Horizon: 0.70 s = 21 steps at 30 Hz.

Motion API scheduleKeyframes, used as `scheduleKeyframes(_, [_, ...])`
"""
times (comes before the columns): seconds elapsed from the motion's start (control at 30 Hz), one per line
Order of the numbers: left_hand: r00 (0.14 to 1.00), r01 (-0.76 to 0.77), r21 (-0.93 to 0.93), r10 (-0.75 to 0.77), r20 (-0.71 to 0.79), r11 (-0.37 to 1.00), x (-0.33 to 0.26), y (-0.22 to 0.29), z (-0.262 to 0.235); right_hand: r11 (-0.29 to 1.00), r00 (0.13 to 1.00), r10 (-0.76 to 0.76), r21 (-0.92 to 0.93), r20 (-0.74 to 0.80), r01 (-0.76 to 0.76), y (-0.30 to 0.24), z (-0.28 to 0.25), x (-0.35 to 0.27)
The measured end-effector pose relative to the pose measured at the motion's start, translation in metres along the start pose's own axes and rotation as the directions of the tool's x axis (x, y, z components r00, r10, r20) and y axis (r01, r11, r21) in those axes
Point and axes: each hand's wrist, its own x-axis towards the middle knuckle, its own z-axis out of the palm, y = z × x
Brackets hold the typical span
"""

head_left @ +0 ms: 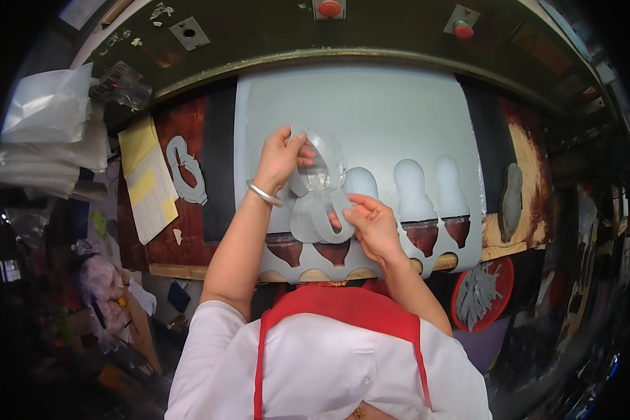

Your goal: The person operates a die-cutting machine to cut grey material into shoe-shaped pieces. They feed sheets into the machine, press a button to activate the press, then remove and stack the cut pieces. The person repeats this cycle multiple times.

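Over the grey sheet (371, 98), my left hand (283, 159) pinches the upper end of a thin, see-through looped piece (323, 157). A silver bangle circles that wrist. My right hand (372, 222) is closed on the edge of a grey loop-shaped cut piece (339, 218), with fingertips showing through its opening. The held pieces overlap, so I cannot tell whether they are joined or how many there are. Beside my right hand, sole-shaped areas (411, 189) show pale in the sheet. Along the sheet's near edge, curved cut-outs leave dark red board visible.
Grey looped pieces (186, 171) lie on the red board at left, near a yellow-and-white paper pad (147, 185). A sole-shaped block (511, 203) rests at right. Below it stands a red basin (502, 297) with grey scraps. The machine beam (371, 35) spans the far side.
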Motion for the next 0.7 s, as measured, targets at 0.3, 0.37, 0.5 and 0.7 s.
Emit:
scheduleKeyframes(0.3, [0.98,-0.174,0.522,0.197,0.012,0.835,0.039,-0.03,0.001,0.984,0.945,-0.128,-0.155,-0.3,0.084,0.038,0.02,0.022])
scheduleKeyframes(0.37, [0.954,-0.236,0.707,0.298,0.038,0.667,0.037,-0.035,0.004,0.931,0.962,-0.11,-0.365,-0.25,0.012,0.032,0.012,0.017])
scheduleKeyframes(0.5, [0.91,-0.267,0.855,0.407,0.073,0.445,0.027,-0.035,0.007,0.533,0.918,-0.384,-0.836,-0.103,0.129,0.006,-0.005,0.01])
scheduleKeyframes(0.7, [0.958,-0.205,0.886,0.27,0.094,0.417,0.013,-0.032,0.011,0.475,0.813,-0.579,-0.836,-0.061,0.275,-0.002,-0.002,0.055])
